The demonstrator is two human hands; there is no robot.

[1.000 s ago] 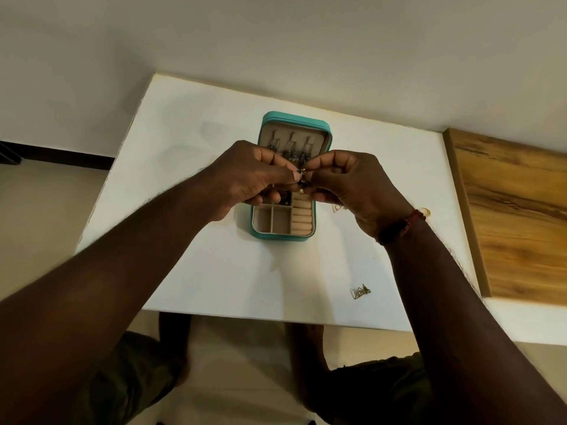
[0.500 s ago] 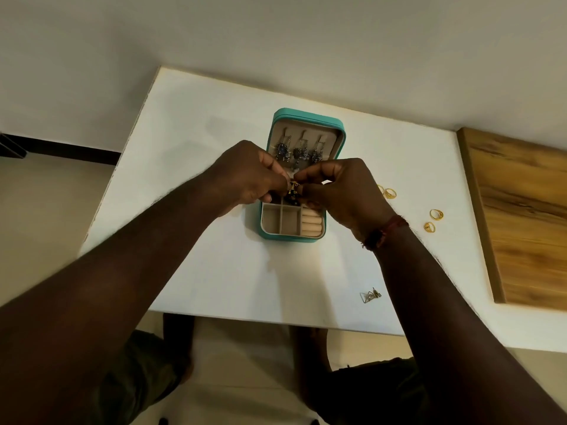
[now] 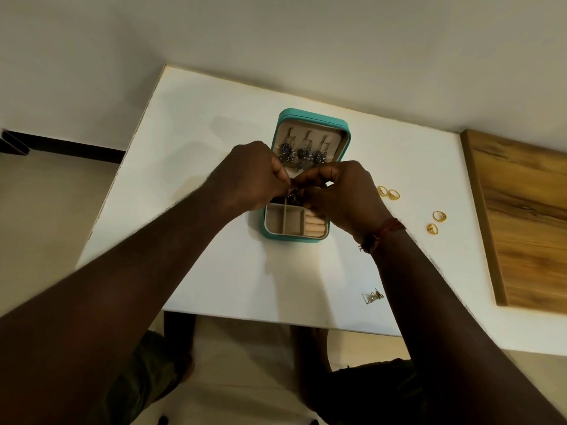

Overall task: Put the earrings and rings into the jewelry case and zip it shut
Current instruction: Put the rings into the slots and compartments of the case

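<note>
Plain wall [image 3: 306, 41] behind white table [image 3: 190, 142], wood board [image 3: 527, 228] flush along table's right side. Teal case [image 3: 293, 238] mid-table, open, lid tipped back away from person, tray on near side: two bare compartments left, ring rolls [image 3: 314, 227] right. Left hand [image 3: 248, 179] and right hand [image 3: 342, 199] meeting over middle of case, backs up, fingers of both curled. Thumb and fingertips of each clamped on one small dark earring [image 3: 295, 198] held between them, just above tray's far end. Earring touching tray or not: cannot tell, hands in the way. Red thread band [image 3: 383, 234] on right wrist. Three dark drop earrings [image 3: 303, 152] hung in a row inside lid, lower ends behind the hands. Wire earrings [image 3: 372, 296] on table near front edge, right of case, just beside right forearm, well apart from case. Four gold rings [image 3: 393, 194] loose on table right of case: two side by side near right hand, two further right near board edge, slightly apart from each other.
</note>
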